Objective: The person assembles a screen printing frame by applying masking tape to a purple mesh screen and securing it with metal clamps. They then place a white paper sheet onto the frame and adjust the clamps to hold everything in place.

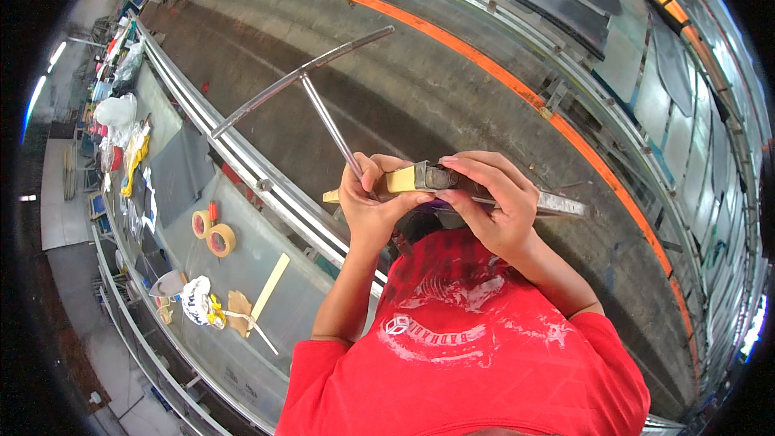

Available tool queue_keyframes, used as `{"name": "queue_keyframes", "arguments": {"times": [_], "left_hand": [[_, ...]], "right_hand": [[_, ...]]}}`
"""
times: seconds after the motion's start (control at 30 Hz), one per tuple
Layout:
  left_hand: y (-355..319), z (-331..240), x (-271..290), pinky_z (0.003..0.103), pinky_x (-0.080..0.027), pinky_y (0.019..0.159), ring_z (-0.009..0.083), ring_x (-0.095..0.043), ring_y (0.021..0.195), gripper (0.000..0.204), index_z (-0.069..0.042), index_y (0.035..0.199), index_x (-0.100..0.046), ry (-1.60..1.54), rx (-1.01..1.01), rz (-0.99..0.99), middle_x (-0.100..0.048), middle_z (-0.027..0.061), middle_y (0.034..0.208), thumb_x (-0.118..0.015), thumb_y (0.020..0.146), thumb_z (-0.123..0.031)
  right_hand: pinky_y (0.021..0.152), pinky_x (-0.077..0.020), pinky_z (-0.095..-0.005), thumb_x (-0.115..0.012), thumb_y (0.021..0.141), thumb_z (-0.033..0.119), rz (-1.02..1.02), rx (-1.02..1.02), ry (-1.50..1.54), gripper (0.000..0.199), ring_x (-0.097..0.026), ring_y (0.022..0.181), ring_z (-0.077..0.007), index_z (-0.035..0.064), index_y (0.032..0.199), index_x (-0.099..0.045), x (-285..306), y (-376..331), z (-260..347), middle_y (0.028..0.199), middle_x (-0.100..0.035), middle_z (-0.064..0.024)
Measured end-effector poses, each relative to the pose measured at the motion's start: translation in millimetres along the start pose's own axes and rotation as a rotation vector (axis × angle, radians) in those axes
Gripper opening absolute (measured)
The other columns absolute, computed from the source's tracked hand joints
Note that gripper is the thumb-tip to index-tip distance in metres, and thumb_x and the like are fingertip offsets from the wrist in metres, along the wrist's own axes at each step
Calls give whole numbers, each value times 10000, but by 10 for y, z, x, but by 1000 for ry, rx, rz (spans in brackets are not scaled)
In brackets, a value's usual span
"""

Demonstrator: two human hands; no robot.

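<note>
In front of my red shirt I hold up a dark grey block [440, 176] with a strip of yellow tape [401, 180] around its side. My left hand [373, 194] is closed on the taped end and touches a T-shaped metal bar [327, 117], whose shaft rises up and left from my fingers. My right hand [500, 198] pinches the block's dark end between thumb and fingers. Behind my right hand, a pale metal bar [565, 205] sticks out to the right. How the bars and the block join is hidden by my hands.
A long glass-topped table [242, 274] runs along my left, bearing tape rolls [219, 240], a white bundled cloth [200, 303], a scraper [168, 284], a yellow strip [270, 287] and a plastic bag [117, 111]. An orange rail [517, 89] edges the rack of panels to my right.
</note>
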State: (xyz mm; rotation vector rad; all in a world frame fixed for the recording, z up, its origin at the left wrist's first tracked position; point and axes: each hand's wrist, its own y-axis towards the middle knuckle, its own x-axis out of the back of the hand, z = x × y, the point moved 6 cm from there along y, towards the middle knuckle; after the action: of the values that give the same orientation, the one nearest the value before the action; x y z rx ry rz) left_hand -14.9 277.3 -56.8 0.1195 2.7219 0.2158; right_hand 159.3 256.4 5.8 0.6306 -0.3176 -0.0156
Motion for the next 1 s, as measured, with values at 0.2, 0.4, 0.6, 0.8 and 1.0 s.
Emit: {"name": "queue_keyframes", "arguments": {"times": [0.2,0.4,0.6,0.8,1.0], "left_hand": [[-88,93,16,290,-530,781,204,-657,892,620,-113,840,-309,172,45,-86,-654,167,974,-877,628,17],[34,140,-299,289,-528,839,230,-654,971,596,-127,853,-297,135,18,51,-651,198,1033,-829,671,73],[58,-109,-158,297,-510,696,189,-607,743,505,-86,657,-392,552,53,52,-643,134,780,-301,1024,-421],[-417,-323,-27,306,-374,485,112,-319,417,543,-124,610,-310,315,202,185,-331,15,478,-314,1042,-454],[-508,-472,-71,291,-269,443,125,-333,455,551,-80,639,-350,299,122,198,-367,23,496,-316,1041,-456]], "right_hand": [[763,-528,-349,-772,785,184,103,-49,-47,431,-673,862,-296,42,1167,-631,73,-23,-124,978,-679,-125],[693,-494,-375,-744,807,329,171,-68,-243,397,-640,727,-277,75,1094,-639,161,-86,-267,824,-653,-97],[612,-451,-371,-706,829,322,-16,-36,-237,340,-580,633,-286,52,1020,-632,479,-206,-589,766,-625,-110],[616,-448,-375,-701,829,315,-76,-71,-275,355,-571,638,-299,32,1021,-611,664,-285,-788,725,-604,-103],[635,-457,-364,-704,829,329,-81,-28,-269,358,-584,650,-296,40,1019,-608,680,-234,-798,746,-615,-102]]}}
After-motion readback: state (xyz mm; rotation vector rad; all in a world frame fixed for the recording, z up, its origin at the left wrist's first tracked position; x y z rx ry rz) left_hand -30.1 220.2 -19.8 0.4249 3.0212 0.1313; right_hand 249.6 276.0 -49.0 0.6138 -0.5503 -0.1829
